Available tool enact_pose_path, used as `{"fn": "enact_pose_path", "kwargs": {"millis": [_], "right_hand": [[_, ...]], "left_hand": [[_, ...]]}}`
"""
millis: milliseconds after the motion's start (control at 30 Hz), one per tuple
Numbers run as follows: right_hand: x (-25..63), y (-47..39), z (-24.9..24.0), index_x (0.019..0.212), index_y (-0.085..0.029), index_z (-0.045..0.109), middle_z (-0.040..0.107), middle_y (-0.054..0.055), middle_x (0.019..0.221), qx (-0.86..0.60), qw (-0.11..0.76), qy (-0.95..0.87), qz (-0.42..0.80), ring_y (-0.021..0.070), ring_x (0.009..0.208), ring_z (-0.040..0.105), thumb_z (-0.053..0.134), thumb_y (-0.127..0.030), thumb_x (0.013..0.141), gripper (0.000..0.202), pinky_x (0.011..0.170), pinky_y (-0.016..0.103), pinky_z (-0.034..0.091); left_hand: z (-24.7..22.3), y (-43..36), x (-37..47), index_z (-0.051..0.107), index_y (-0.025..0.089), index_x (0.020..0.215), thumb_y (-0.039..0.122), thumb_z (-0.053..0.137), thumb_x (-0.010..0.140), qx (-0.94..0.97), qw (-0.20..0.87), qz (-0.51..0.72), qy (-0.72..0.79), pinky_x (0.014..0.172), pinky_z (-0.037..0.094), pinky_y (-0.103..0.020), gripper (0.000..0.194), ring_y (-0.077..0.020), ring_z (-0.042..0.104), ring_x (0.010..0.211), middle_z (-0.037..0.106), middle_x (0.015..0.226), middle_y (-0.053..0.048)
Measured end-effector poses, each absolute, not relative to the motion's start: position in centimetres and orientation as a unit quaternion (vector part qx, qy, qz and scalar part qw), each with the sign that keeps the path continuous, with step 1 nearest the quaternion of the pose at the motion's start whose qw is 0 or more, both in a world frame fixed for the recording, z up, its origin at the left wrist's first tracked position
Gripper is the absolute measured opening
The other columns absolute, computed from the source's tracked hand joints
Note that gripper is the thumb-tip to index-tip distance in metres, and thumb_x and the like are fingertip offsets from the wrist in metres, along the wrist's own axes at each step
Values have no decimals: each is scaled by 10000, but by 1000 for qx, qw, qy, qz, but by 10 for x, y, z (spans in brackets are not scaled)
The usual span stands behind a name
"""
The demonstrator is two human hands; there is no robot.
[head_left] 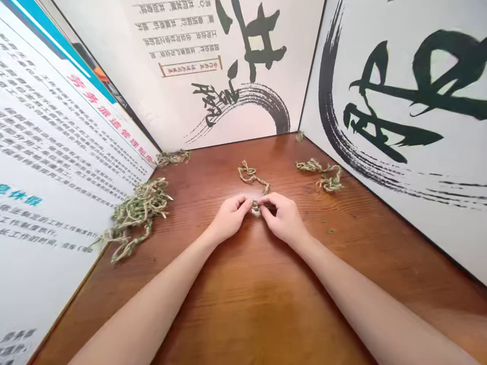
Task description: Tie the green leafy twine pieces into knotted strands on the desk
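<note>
Between left hand (230, 218) and right hand (283, 217) sits cord (255, 206).

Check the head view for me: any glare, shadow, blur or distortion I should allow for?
Head view: pale glare on the tabletop, strongest lower right; soft shadow beside the right forearm; wide-angle stretch towards the edges; smeared print on the left panel; held strand too small and hidden by the hands to read clearly.

Single head-worn view, facing forward and down over the tabletop (236, 314) (wide), apparently fairly near
</note>
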State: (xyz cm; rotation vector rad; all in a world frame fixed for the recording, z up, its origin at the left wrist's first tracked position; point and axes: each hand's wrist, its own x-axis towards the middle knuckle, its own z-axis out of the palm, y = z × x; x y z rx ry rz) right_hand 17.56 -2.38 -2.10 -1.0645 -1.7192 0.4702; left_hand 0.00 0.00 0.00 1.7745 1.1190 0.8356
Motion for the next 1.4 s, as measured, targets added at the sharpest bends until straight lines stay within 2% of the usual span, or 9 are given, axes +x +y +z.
{"fn": "enact_pose_path", "kwargs": {"millis": [133, 233, 467, 733, 833, 967, 1067, 1233, 1400], "right_hand": [[173, -23, -17, 931, -173, 701, 699, 29, 900, -416, 507, -727, 206, 150, 822, 634, 628, -163, 857, 104, 774, 279, 487], [173, -22, -17, 880, -177, 709, 699, 44, 918, -423, 496, -726, 219, 163, 853, 631, 645, -185, 862, 68, 798, 293, 480], [173, -22, -14, 746, -160, 626, 626, 53, 825, -478, 475, -689, 266, 163, 784, 569, 622, -245, 833, 121, 738, 302, 441], [173, -21, -8, 721, -168, 589, 610, 42, 833, -492, 470, -628, 378, 167, 795, 540, 576, -343, 806, 195, 765, 320, 408], [171, -20, -6, 675, -172, 570, 606, 41, 825, -501, 467, -613, 394, 179, 827, 538, 573, -327, 785, 190, 802, 336, 402], [169, -21, -7, 669, -174, 571, 624, 61, 886, -511, 459, -634, 355, 214, 952, 534, 640, -271, 750, 144, 873, 357, 406], [170, -23, -9, 739, -183, 647, 631, 77, 979, -525, 476, -646, 283, 241, 1018, 517, 679, -263, 748, 87, 915, 390, 407], [171, -27, -11, 807, -176, 678, 655, 60, 886, -519, 509, -662, 183, 218, 907, 538, 619, -196, 812, 63, 857, 367, 420], [170, -27, -12, 794, -162, 609, 632, 32, 759, -517, 489, -682, 170, 185, 765, 541, 580, -125, 774, 51, 731, 322, 415]], "left_hand": [[1, 0, -1, 574, 137, 808, 443, 480, 942, 708, 438, 338, 440, 761, 399, -262, 347, -131, 511, 749, 588, 778, -12], [1, -1, -1, 564, 141, 779, 422, 483, 940, 725, 416, 326, 442, 742, 399, -263, 334, -131, 508, 735, 584, 761, -12], [-2, -4, 1, 598, 146, 814, 326, 443, 971, 782, 291, 318, 450, 734, 404, -273, 284, -146, 540, 754, 622, 797, -29], [-7, -7, 3, 527, 156, 807, 255, 391, 1002, 824, 183, 312, 436, 679, 394, -266, 257, -139, 509, 703, 579, 766, -32], [-10, -9, 4, 526, 156, 839, 236, 377, 1007, 839, 133, 305, 431, 668, 391, -266, 239, -142, 511, 715, 573, 802, -38], [-9, -11, 3, 531, 156, 863, 217, 371, 1008, 850, 94, 298, 425, 670, 390, -273, 224, -148, 507, 732, 567, 839, -46], [-6, -11, 2, 522, 158, 839, 213, 394, 999, 841, 118, 306, 431, 676, 393, -272, 211, -143, 501, 720, 560, 808, -35], [-6, -11, 3, 501, 164, 850, 230, 423, 989, 847, 137, 281, 429, 679, 394, -285, 173, -149, 494, 720, 551, 808, -32], [-8, -15, 5, 473, 170, 867, 220, 390, 992, 858, 52, 190, 473, 659, 389, -319, 158, -187, 517, 763, 542, 878, -56]]}}
